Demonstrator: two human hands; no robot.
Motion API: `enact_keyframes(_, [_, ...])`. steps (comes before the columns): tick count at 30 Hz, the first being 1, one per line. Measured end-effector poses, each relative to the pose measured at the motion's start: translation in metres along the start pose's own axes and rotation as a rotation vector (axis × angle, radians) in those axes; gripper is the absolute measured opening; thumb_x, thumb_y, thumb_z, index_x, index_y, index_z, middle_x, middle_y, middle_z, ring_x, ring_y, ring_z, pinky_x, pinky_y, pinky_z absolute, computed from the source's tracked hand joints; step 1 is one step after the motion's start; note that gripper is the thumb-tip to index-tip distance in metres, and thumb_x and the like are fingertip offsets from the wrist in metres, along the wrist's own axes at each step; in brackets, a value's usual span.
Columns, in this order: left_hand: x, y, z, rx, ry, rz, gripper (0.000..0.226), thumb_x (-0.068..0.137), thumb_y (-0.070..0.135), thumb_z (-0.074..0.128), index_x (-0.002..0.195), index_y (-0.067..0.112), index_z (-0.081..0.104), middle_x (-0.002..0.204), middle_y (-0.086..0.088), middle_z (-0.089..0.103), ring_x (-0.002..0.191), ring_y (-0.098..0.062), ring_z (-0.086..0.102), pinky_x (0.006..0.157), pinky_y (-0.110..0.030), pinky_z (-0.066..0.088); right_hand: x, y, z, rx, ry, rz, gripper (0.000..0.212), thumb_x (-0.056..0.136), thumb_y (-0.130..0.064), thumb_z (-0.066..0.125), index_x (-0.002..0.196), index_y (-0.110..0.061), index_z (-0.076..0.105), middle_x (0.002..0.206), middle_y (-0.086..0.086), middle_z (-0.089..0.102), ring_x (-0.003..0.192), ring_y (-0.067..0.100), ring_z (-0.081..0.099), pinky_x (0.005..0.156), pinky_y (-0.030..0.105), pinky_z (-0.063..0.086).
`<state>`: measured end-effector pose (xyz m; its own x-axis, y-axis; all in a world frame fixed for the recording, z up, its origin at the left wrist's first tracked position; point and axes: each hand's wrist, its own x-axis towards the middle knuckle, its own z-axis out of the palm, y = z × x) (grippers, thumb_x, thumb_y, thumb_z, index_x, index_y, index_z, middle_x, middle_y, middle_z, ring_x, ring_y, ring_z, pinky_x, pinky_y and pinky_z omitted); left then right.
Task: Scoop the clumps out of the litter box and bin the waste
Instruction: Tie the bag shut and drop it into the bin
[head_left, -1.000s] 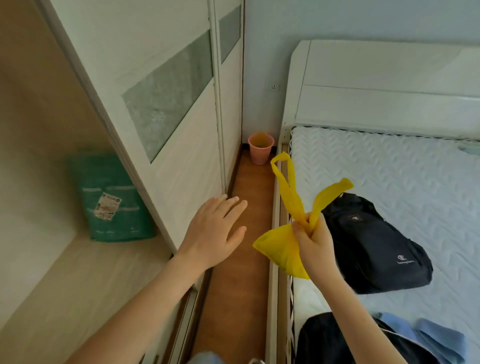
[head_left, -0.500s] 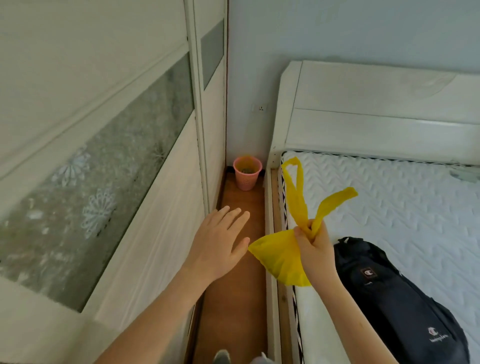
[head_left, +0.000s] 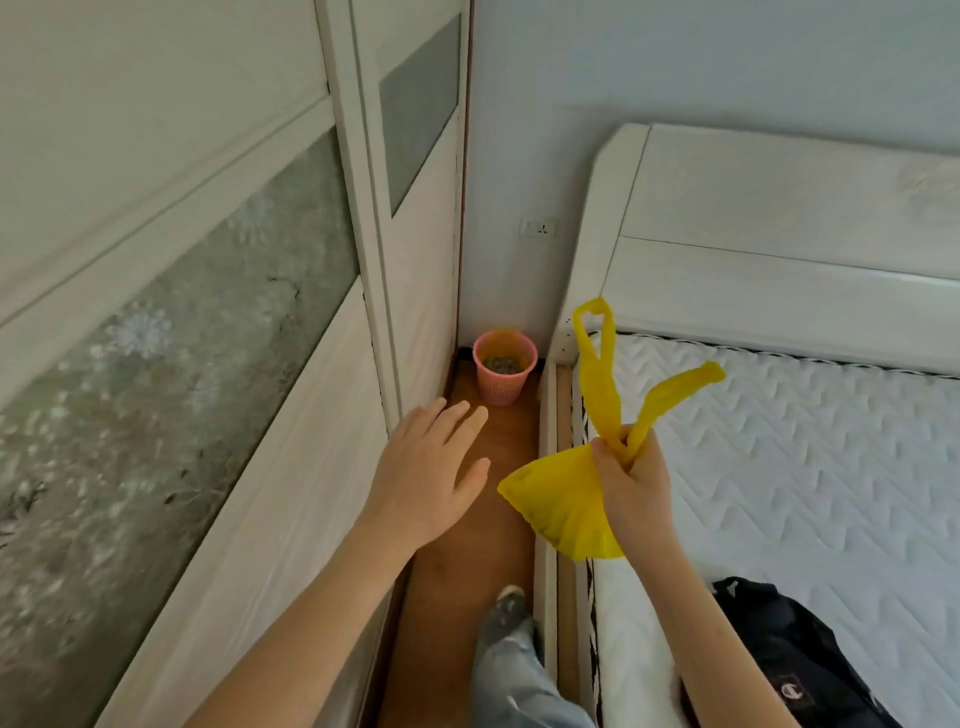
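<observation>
Two hands reach forward over the narrow wooden floor (head_left: 467, 561) between wardrobe (head_left: 260, 467) and bed (head_left: 779, 467). At four o'clock, the right hand (head_left: 631, 483) pinches a yellow bag (head_left: 561, 501) by its neck, handles upward. Beside it, the left hand (head_left: 431, 467) spreads wide, holding nothing. A pink bin (head_left: 503, 370) stands at twelve o'clock in the corner.

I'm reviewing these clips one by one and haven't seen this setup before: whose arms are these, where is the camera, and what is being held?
There is no machine here: a person wears a wide-angle camera on the head, looking forward and down. The left hand is open and holds nothing. The right hand grips a yellow plastic bag at its neck, handles sticking up. Ahead, at the end of the wooden floor strip between wardrobe and bed, stands a pink bin. A black backpack lies on the mattress.
</observation>
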<state>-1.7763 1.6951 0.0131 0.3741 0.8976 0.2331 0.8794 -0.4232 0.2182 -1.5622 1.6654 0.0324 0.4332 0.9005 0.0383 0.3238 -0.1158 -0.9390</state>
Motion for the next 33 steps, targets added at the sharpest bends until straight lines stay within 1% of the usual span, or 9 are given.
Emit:
enact_keyframes(4, [0.082,-0.008,0.021,0.033,-0.022,-0.008,0.057,0.092,0.047,0.032,0.137,0.018,0.050,0.135,-0.005,0.056,0.128,-0.029,0.049,0.107,-0.045,0.037,0.087,0.002,0.016,-0.014,-0.039,0.019,0.011,0.094,-0.016,0.056,0.097,-0.006,0.051,0.086,0.005,0.054,0.071,0.004,0.049,0.056,0.009,0.035])
enact_keyframes(8, [0.175,-0.008,0.028,0.029,-0.004,-0.012,0.056,0.091,0.046,0.033,0.136,0.017,0.052,0.133,-0.005,0.057,0.125,-0.029,0.051,0.106,-0.044,0.038,0.175,-0.008,0.023,0.021,-0.059,-0.003,0.013,0.094,-0.014,0.056,0.105,-0.007,0.053,0.092,0.004,0.057,0.083,0.016,0.053,0.060,0.008,0.036])
enact_keyframes(11, [0.235,-0.013,0.031,0.034,0.001,-0.017,0.056,0.091,0.046,0.033,0.136,0.017,0.052,0.134,-0.006,0.057,0.126,-0.029,0.051,0.106,-0.044,0.038,0.235,-0.019,0.027,0.053,-0.100,-0.017,0.008,0.094,-0.010,0.055,0.102,-0.010,0.053,0.082,-0.002,0.056,0.076,0.009,0.053,0.056,0.004,0.038])
enact_keyframes(14, [0.283,-0.025,0.040,0.047,-0.014,-0.021,0.056,0.092,0.045,0.033,0.137,0.017,0.050,0.136,-0.005,0.055,0.127,-0.028,0.049,0.107,-0.043,0.037,0.286,-0.022,0.034,0.066,-0.115,-0.015,0.008,0.094,-0.009,0.055,0.102,-0.011,0.052,0.080,-0.005,0.055,0.072,0.001,0.052,0.055,0.002,0.037])
enact_keyframes(22, [0.394,-0.072,0.091,0.032,-0.113,-0.052,0.056,0.091,0.046,0.033,0.134,0.016,0.053,0.132,-0.006,0.058,0.122,-0.029,0.053,0.102,-0.045,0.042,0.408,0.002,0.082,0.058,-0.141,0.066,0.006,0.094,-0.010,0.055,0.099,-0.011,0.052,0.079,-0.004,0.055,0.073,0.002,0.052,0.055,0.002,0.037])
enact_keyframes(25, [0.437,-0.093,0.109,0.024,-0.128,-0.031,0.057,0.091,0.047,0.032,0.134,0.017,0.054,0.132,-0.006,0.058,0.122,-0.028,0.054,0.102,-0.043,0.042,0.451,0.006,0.105,0.046,-0.153,0.076,0.005,0.094,-0.012,0.056,0.098,-0.009,0.053,0.085,0.003,0.058,0.074,0.004,0.052,0.056,0.004,0.039])
enact_keyframes(27, [0.474,-0.109,0.118,0.012,-0.126,-0.024,0.058,0.091,0.049,0.030,0.136,0.018,0.052,0.134,-0.005,0.057,0.124,-0.028,0.052,0.103,-0.043,0.041,0.485,0.007,0.123,0.030,-0.160,0.070,0.010,0.094,-0.012,0.056,0.098,-0.004,0.053,0.085,0.007,0.056,0.072,0.006,0.051,0.056,0.006,0.039])
enact_keyframes(31, [0.553,-0.141,0.124,-0.005,-0.065,0.016,0.056,0.091,0.048,0.034,0.133,0.017,0.053,0.129,-0.005,0.059,0.119,-0.026,0.055,0.101,-0.040,0.043,0.553,-0.008,0.159,0.007,-0.177,0.042,0.009,0.094,-0.010,0.056,0.095,-0.003,0.050,0.076,0.000,0.051,0.067,0.003,0.049,0.059,0.014,0.038])
enact_keyframes(33, [0.588,-0.152,0.123,-0.043,-0.036,0.037,0.058,0.091,0.050,0.035,0.134,0.016,0.052,0.131,-0.005,0.058,0.121,-0.025,0.053,0.102,-0.040,0.041,0.586,-0.020,0.174,0.018,-0.185,0.016,0.007,0.093,-0.007,0.055,0.093,-0.003,0.049,0.074,0.001,0.049,0.062,-0.002,0.047,0.057,0.011,0.036])
